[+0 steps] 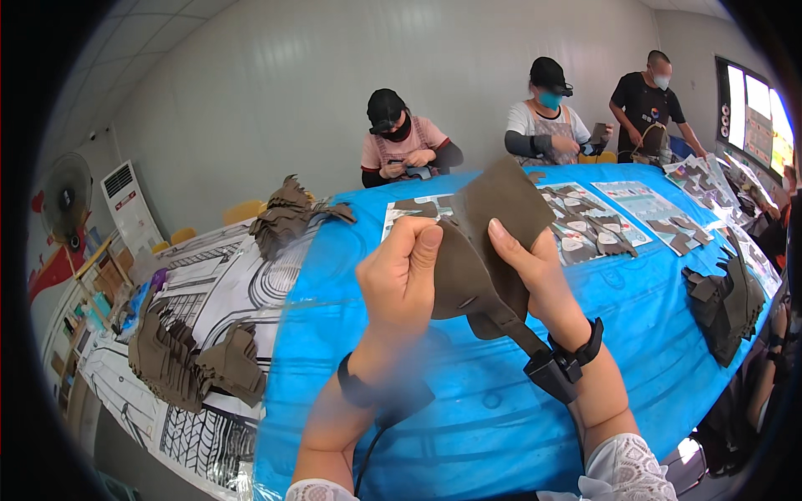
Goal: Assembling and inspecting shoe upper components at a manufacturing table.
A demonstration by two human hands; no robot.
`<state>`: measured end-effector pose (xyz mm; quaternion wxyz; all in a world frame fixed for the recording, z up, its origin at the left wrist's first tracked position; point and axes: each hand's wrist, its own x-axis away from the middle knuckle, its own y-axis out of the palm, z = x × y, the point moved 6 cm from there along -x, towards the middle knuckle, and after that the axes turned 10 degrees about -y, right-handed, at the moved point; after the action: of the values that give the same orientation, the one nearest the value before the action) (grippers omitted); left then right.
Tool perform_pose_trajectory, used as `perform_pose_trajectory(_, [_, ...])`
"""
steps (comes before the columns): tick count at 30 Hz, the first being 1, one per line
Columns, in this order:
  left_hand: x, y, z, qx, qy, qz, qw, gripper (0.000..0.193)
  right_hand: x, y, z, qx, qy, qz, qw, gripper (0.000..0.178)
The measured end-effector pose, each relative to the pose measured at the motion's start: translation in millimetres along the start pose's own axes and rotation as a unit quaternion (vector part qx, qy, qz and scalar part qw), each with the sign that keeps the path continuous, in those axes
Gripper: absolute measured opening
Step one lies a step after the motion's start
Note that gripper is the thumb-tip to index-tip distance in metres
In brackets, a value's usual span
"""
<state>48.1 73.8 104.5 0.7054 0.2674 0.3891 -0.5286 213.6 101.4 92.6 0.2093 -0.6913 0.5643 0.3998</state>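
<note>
In front of me I hold up a dark grey-brown piece of thin, foam-like sheet with cut edges, a small slit and a narrow strip hanging from its lower end. My left hand is closed on its left edge, thumb pressed against the curled fingers. My right hand grips the right side, its thumb lying on the front face. The sheet is bent along a line between the hands, with one panel standing up above them. My right fingers are mostly hidden behind the sheet. Both wrists wear black bands with small devices.
A blue cover lies on the table. Stacks of similar cut pieces stand at the left, with more pieces farther back and another pile at the right. Printed sheets carry loose pieces. Three people work across the table.
</note>
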Motion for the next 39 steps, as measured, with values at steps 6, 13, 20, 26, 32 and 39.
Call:
perform_pose_trajectory(6, [2.8, 3.1, 9.9, -0.055, 0.052, 0.038, 0.996, 0.023, -0.3, -2.1, -9.6, 0.106, -0.092, -0.016, 0.990, 0.030])
perform_pose_trajectory(13, [4.6, 3.3, 14.4, -0.094, 0.085, 0.050, 0.991, 0.014, 3.5, 2.5, -13.2, 0.098, -0.030, -0.017, 0.995, 0.027])
perform_pose_trajectory(20, [4.1, 2.5, 16.7, -0.111, 0.089, 0.041, 0.989, 0.011, 5.1, 5.4, -16.7, 0.135, -0.081, -0.028, 0.987, 0.027])
perform_pose_trajectory(26, [4.1, 0.6, 18.9, -0.108, 0.102, 0.046, 0.988, 0.010, 6.8, 9.2, -20.9, 0.158, -0.093, -0.041, 0.982, 0.026])
perform_pose_trajectory(32, [4.5, -1.6, 19.8, -0.122, 0.111, 0.062, 0.984, 0.011, 8.8, 12.0, -23.5, 0.172, -0.107, -0.050, 0.978, 0.027])
perform_pose_trajectory(39, [3.7, -2.7, 16.6, -0.131, 0.121, 0.066, 0.982, 0.013, 8.8, 13.9, -21.8, 0.168, -0.101, -0.054, 0.979, 0.029])
